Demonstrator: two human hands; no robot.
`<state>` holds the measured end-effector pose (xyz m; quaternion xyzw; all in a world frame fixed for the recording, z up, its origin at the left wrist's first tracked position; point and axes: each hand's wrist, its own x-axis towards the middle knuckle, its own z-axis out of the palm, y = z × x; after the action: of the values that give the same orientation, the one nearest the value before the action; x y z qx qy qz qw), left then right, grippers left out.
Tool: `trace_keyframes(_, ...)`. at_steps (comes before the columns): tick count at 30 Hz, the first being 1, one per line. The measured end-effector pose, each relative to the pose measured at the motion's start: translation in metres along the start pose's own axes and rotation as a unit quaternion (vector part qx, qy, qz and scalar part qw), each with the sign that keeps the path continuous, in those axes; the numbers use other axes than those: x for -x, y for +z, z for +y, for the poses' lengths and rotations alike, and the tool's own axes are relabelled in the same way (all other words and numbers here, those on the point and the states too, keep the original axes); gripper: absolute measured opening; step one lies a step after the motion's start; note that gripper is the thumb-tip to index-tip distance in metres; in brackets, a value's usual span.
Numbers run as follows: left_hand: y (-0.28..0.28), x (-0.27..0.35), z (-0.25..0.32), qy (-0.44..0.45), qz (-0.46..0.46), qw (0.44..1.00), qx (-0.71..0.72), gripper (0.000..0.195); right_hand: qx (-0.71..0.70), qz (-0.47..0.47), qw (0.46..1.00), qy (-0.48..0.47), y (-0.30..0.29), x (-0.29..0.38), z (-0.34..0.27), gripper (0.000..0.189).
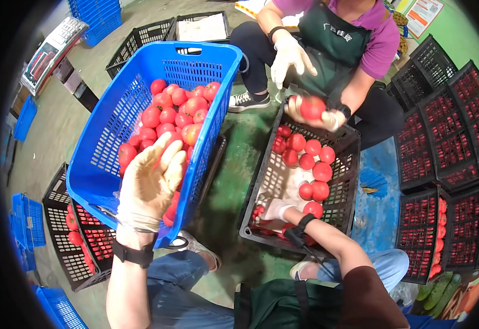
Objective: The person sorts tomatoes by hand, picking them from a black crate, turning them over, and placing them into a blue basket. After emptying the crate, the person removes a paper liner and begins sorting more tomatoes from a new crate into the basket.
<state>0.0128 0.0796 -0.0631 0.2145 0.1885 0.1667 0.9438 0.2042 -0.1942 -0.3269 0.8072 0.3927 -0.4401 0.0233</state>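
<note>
My left hand (pixel 151 181), in a pale glove, is palm up with its fingers apart over the front of a blue plastic basket (pixel 85 164) of red tomatoes (pixel 167 115). No tomato lies clearly in its palm. To the right, a black plastic crate (pixel 245 232) holds several tomatoes (pixel 321 171) along its far and right parts, on a pale liner. My right hand (pixel 278 209), also gloved, reaches down into its near left corner, by a small red tomato-like item (pixel 259 211); its fingers are partly hidden, so its grip is unclear.
Across the crate a seated co-worker (pixel 334 49) in gloves holds a tomato (pixel 312 107) over its far end. Stacked black crates (pixel 445 131) of tomatoes stand at right, more crates (pixel 79 246) at left. A digital scale (pixel 52 53) stands at upper left, cucumbers (pixel 443 292) at lower right.
</note>
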Motion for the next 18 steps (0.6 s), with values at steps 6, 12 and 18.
trace_keyframes(6,0.034,0.008,-0.035,-0.098,-0.015,0.986,-0.137,0.044,-0.606,0.168,0.775,0.059,-0.042,0.093,-0.006,0.069)
trace_keyframes(12,0.054,0.022,-0.111,-0.267,-0.017,0.946,-0.184,0.058,-0.602,0.289,0.728,-0.153,-0.098,0.149,-0.026,0.06)
trace_keyframes(18,0.054,0.028,-0.092,-0.227,-0.062,0.967,-0.099,0.047,-0.514,0.277,0.776,-0.237,-0.155,0.211,-0.055,0.045)
